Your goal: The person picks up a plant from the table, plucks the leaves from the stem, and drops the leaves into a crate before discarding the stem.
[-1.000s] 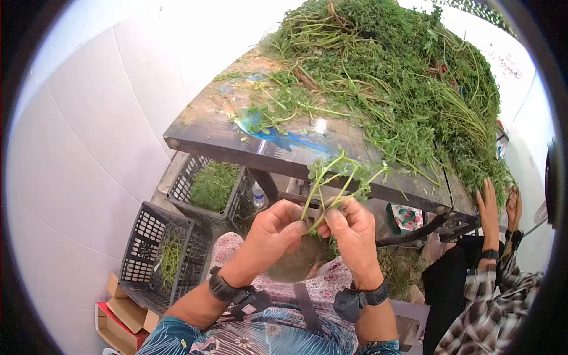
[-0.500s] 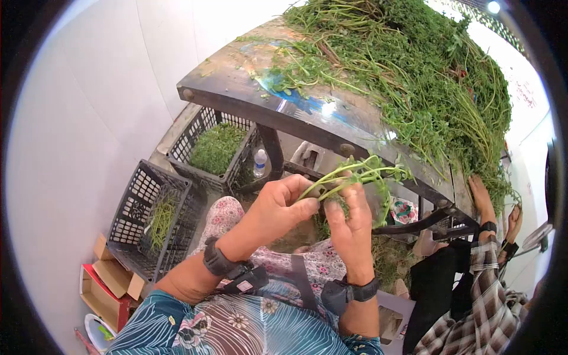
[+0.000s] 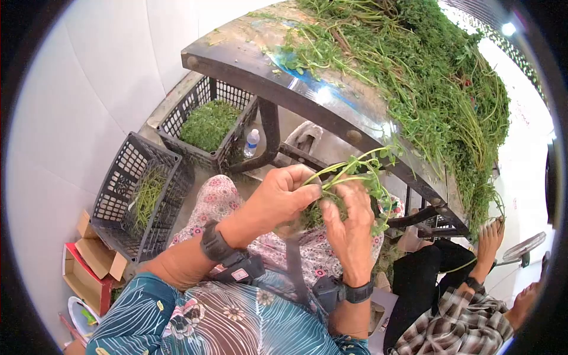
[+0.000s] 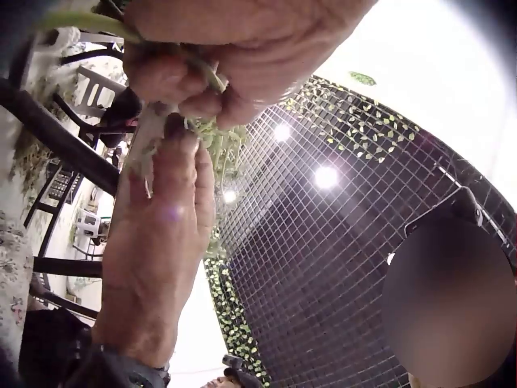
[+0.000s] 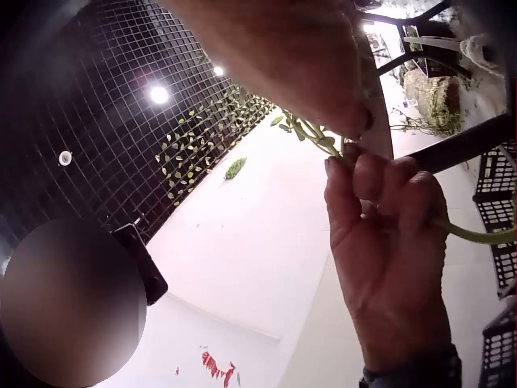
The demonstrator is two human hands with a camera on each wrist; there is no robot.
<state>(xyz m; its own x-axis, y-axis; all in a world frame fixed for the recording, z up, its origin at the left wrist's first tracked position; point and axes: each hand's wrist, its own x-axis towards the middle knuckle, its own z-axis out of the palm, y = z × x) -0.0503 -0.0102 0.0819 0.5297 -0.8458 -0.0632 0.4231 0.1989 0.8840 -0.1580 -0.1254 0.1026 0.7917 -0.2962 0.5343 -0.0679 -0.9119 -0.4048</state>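
Note:
A leafy green sprig (image 3: pixel 370 168) of several long stems lies between both hands, in front of the table's edge. My left hand (image 3: pixel 278 198) pinches its stems between thumb and fingers; in the right wrist view a stem end (image 5: pixel 485 236) sticks out behind that hand (image 5: pixel 388 242). My right hand (image 3: pixel 350 234) is beside the sprig, thumb apart from the fingers, fingertips right at the stems. In the left wrist view the right hand's fingers (image 4: pixel 179 174) reach up fairly straight toward the left hand (image 4: pixel 242 56). Leaves partly cover the right fingertips in the head view.
A large heap of greens (image 3: pixel 426 77) covers much of the table (image 3: pixel 236 50). Below stand two black crates, one with leafy greens (image 3: pixel 210 125), one with bare stems (image 3: pixel 149 198), and a water bottle (image 3: pixel 251 143). Another person's hand (image 3: pixel 490 239) is at the heap's right end.
The right thumb and fingers, pinching the stems earlier, have spread apart beside the sprig. The left hand keeps its pinch. The sprig has tilted rightward, and the head view has shifted.

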